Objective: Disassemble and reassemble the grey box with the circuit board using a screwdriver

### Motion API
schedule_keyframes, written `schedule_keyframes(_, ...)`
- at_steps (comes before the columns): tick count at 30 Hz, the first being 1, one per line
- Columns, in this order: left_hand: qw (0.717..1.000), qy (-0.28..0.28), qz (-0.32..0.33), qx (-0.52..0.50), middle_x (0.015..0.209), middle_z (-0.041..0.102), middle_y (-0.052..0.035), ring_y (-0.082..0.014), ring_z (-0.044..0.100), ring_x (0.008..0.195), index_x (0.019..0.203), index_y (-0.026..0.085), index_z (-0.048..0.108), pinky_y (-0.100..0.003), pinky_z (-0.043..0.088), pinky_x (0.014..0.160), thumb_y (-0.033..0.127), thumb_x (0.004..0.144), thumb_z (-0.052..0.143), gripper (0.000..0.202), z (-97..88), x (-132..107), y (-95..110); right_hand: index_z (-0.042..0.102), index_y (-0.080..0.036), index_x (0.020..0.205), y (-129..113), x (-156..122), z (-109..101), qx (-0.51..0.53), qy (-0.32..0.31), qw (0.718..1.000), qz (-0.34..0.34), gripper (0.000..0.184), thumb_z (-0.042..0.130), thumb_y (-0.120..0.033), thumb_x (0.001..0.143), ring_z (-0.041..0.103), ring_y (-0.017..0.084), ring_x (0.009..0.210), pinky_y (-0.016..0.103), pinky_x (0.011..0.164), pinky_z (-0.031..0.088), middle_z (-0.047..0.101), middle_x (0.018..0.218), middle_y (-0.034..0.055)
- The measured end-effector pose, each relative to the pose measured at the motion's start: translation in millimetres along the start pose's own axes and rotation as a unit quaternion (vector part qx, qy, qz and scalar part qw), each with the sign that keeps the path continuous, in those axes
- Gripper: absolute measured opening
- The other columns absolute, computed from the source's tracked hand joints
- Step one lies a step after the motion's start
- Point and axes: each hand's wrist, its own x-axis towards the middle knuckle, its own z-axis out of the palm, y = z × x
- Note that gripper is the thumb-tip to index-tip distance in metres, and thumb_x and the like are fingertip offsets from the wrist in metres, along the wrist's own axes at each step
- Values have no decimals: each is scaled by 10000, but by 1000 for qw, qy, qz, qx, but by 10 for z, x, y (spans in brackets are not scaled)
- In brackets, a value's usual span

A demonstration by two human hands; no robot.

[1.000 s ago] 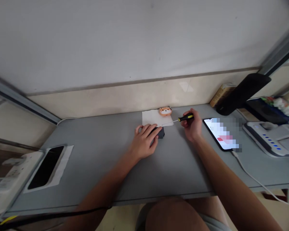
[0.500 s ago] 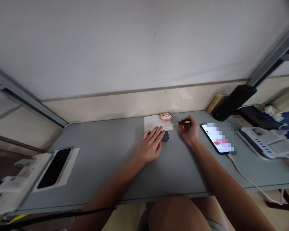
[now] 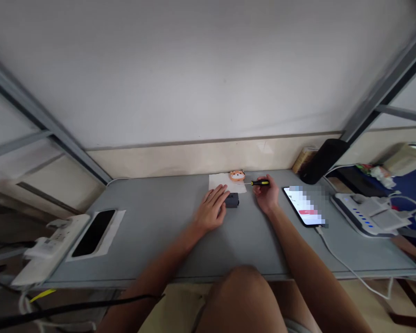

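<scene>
My left hand point(image 3: 211, 210) lies palm down with its fingers stretched out over the left part of a small dark grey box with slots point(image 3: 232, 200). The hand hides the rest of the box. In my right hand point(image 3: 266, 196), a screwdriver point(image 3: 260, 182) with a black and yellow handle is held, its thin shaft pointing left. The shaft passes above a white sheet of paper point(image 3: 217, 179) behind the box. An orange case with an animal face point(image 3: 237, 175) sits on the paper's back edge.
Right of my right hand lies a lit phone point(image 3: 303, 206) on a cable, then a power strip point(image 3: 364, 215). A black cylinder point(image 3: 324, 162) stands at the back right. At left are a dark phone point(image 3: 94, 233) and another power strip point(image 3: 52, 249).
The view has shifted a little. My left hand has slid left over the dark grey box, so more of the box shows. My right hand still holds the screwdriver.
</scene>
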Motion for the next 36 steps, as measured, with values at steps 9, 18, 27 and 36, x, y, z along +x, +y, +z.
schedule_keyframes(9, 981, 21, -161, -105, 1220, 721, -110, -216, 696, 1105, 1257, 195, 595, -372, 560, 991, 245, 1027, 424, 291, -16, -52, -147, 574, -203, 629, -27, -38, -24, 24, -7, 1000, 10, 296, 616, -379, 862, 359, 61, 373, 219, 373, 258, 503, 506, -46)
schedule_keyframes(18, 970, 14, -213, -114, 1256, 701, -121, -229, 708, 1059, 1309, 190, 567, -361, 585, 939, 194, 930, 560, 379, -38, -156, 24, 564, -211, 635, -31, -18, -66, 16, -22, 999, 22, 331, 614, -426, 882, 365, 72, 370, 214, 373, 275, 435, 447, -59)
schedule_keyframes(27, 972, 27, -225, -70, 1292, 686, -161, -278, 683, 1164, 1347, 150, 540, -455, 548, 1033, 176, 922, 510, 427, 9, -173, 95, 559, -213, 627, -49, -12, -120, 7, -59, 998, 26, 342, 700, -475, 796, 391, 63, 369, 195, 377, 296, 472, 461, -74)
schedule_keyframes(36, 977, 10, -212, -39, 1294, 683, -168, -283, 672, 1187, 1351, 147, 534, -454, 544, 1045, 179, 925, 497, 429, 4, -128, 113, 574, -216, 643, -44, 30, -161, 33, -51, 997, 41, 332, 686, -496, 779, 397, 73, 384, 193, 385, 302, 428, 434, -77)
